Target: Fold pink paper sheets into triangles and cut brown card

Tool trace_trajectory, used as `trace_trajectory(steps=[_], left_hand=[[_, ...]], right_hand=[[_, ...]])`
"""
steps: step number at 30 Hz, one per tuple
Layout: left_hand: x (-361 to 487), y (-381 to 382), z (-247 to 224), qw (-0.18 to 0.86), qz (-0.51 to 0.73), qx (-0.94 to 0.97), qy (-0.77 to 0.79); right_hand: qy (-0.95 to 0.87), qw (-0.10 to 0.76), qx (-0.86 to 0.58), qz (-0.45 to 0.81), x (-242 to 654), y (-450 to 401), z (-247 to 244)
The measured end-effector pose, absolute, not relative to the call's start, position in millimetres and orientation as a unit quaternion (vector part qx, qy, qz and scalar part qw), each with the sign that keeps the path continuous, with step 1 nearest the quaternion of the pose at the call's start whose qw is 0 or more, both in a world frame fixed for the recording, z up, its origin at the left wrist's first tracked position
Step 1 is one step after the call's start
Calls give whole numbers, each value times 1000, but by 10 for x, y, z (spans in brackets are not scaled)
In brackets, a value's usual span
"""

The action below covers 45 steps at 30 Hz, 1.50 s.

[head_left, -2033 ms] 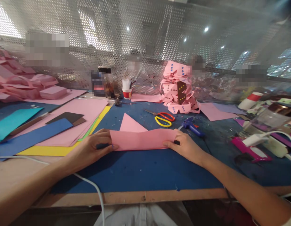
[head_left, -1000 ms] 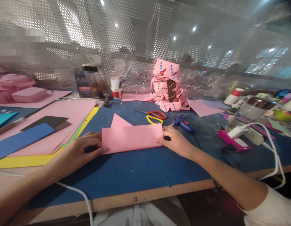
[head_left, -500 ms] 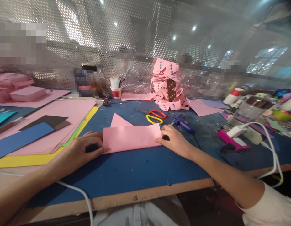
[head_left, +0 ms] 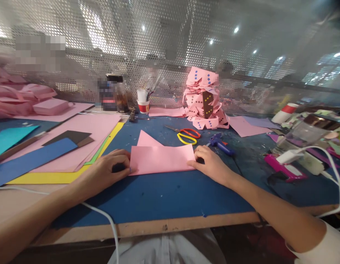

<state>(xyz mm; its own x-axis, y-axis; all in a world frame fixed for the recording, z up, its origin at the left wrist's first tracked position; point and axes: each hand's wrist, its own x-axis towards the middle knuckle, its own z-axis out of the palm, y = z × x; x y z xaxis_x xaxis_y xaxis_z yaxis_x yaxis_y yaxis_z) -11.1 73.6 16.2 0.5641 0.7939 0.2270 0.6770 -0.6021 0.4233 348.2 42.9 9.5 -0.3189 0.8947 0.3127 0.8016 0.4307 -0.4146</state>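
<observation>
A folded sheet of pink paper [head_left: 162, 160] lies on the blue table mat in front of me, a pointed corner of pink showing behind its upper edge. My left hand [head_left: 115, 165] pinches its left end between thumb and fingers. At the right end, my right hand [head_left: 207, 160] grips the paper the same way, thumb on the near face. Just beyond the paper lie scissors [head_left: 187, 136] with one red and one yellow handle loop. A blue glue gun [head_left: 219, 143] rests behind my right hand.
Coloured sheets [head_left: 104, 126] are piled at the left with a blue strip [head_left: 43, 157] on top. A pink paper stack with dotted patterns [head_left: 197, 101] stands at the back. To the right are a magenta device [head_left: 285, 168] and a white cable [head_left: 331, 161]. Another cable [head_left: 104, 214] crosses the front edge.
The whole view has shifted, so things appear further right. Both hands keep hold of the pink paper's ends, and its fold looks much the same.
</observation>
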Motion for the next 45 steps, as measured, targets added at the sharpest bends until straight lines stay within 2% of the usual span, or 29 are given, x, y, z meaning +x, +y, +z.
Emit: trace_trajectory(steps=[45], left_hand=[[-84,752,130,112,204,878,418]], right_hand=[[-813,237,-528,70,3486,451,82]])
